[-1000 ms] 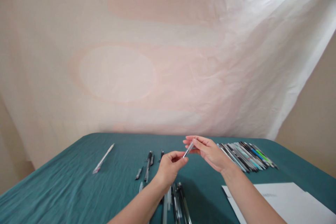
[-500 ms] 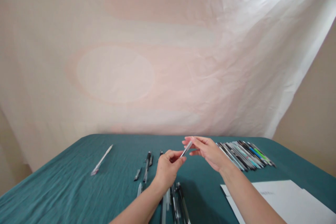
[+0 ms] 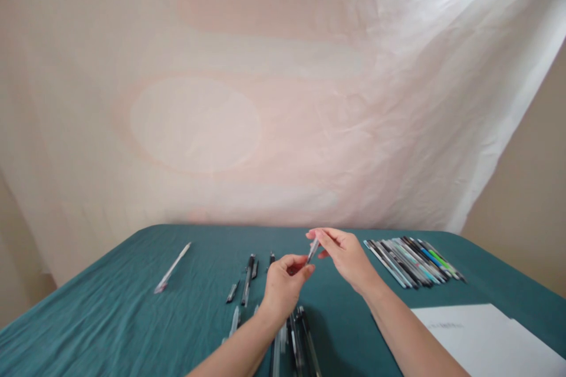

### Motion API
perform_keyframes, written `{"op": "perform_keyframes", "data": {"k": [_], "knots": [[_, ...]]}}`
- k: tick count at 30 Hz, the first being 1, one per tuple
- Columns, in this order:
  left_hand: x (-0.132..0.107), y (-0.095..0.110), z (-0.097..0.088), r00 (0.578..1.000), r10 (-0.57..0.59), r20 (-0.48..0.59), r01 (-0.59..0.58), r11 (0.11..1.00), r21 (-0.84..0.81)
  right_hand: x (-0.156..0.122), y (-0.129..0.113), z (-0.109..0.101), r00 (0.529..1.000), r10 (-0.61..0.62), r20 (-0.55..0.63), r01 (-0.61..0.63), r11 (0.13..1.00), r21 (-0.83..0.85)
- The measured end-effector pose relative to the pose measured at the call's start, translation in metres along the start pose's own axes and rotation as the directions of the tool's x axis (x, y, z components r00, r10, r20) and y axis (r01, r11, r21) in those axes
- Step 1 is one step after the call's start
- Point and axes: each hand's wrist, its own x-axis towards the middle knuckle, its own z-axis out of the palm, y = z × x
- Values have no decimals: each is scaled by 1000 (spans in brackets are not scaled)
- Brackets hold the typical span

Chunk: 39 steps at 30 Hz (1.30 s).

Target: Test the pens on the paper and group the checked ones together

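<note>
Above the green tablecloth (image 3: 198, 318), a slim clear pen (image 3: 313, 249) is held at both ends and slants up to the right. Its lower end is pinched between the thumb and fingers of my left hand (image 3: 282, 283). The fingertips of my right hand (image 3: 342, 253) close on the upper end, which they partly cover. Beneath my left forearm lie several dark and clear pens (image 3: 305, 339), partly hidden by it. Just beyond my left wrist, a black-and-clear pen (image 3: 248, 280) rests by a short cap-like piece (image 3: 232, 292).
A row of many pens (image 3: 413, 262) lies at the back right. White paper sheets (image 3: 490, 336) with faint writing are at the front right. One whitish pen (image 3: 173, 268) lies apart on the left. A pale hanging sheet (image 3: 283, 100) rises behind the table.
My right hand has moved a little left and closer to my left hand, so less of the pen shows between them. My left hand has barely shifted.
</note>
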Motion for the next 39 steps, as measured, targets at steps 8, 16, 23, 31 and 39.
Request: {"op": "perform_keyframes", "data": {"k": [8, 16, 23, 31, 39], "knots": [[0, 11, -5, 955, -214, 204, 264, 930, -257, -5, -4, -29, 937, 64, 344, 5, 980, -197], [-14, 7, 2, 862, -276, 425, 420, 859, -294, -42, -18, -41, 826, 121, 551, 118, 918, -379], [-29, -6, 14, 775, -317, 547, 495, 842, -214, -78, 13, -52, 849, 65, 525, 231, 847, -478], [-25, -12, 19, 775, -334, 537, 448, 889, -94, -87, 35, -58, 858, -28, 512, 336, 785, -520], [-36, -12, 30, 790, -293, 539, 384, 921, -62, -88, 53, -50, 873, -87, 480, 362, 776, -517]]}}
